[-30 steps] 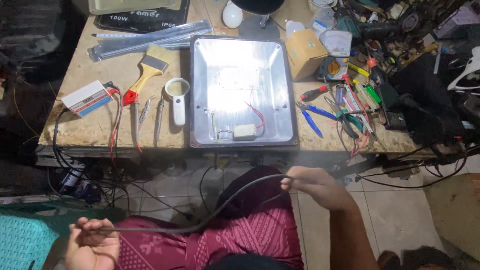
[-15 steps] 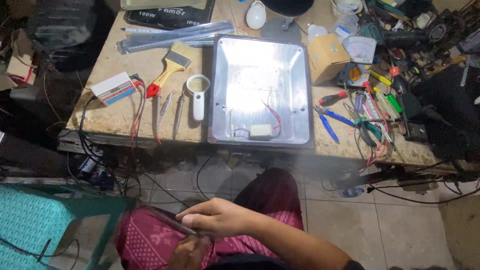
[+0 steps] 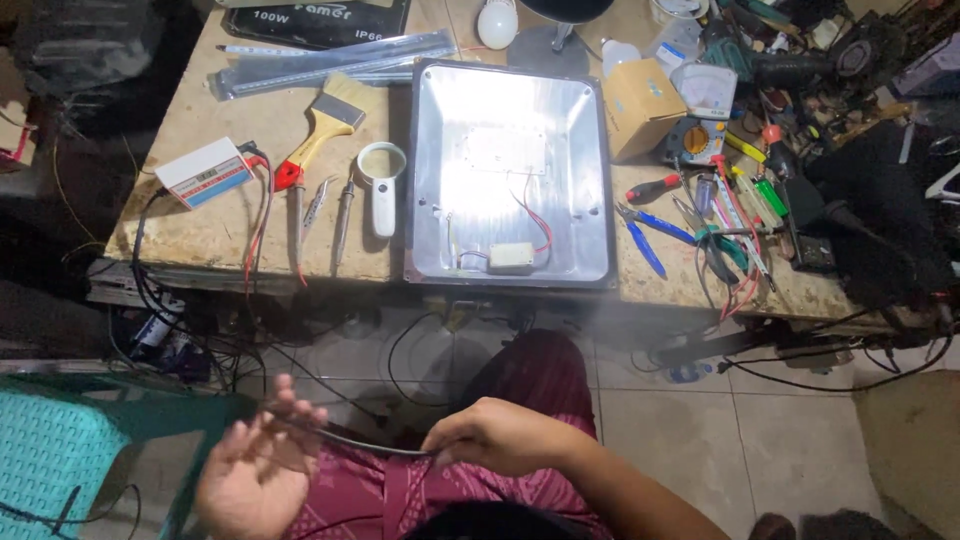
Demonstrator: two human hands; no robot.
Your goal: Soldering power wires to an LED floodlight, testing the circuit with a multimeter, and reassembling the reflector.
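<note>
At 6 o'clock, over lap: right hand (image 3: 500, 437) pinches black cable (image 3: 350, 438); left hand (image 3: 255, 470) is open, cable across fingers. Loose left grip could let cable slip to floor (image 3: 800, 440).

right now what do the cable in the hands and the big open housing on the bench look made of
Cable: dark, bends freely between the hands, so likely rubber or plastic sheathing. Housing: bright, reflective inside with a dark rim, looks like bare metal, probably aluminium.

The lamp housing (image 3: 510, 175) is glossy bare metal, glaring under light. The table (image 3: 200, 235) is rough, worn chipboard. The paintbrush (image 3: 322, 132) has a wooden handle. The cable (image 3: 355, 440) looks smooth black rubber.
</note>
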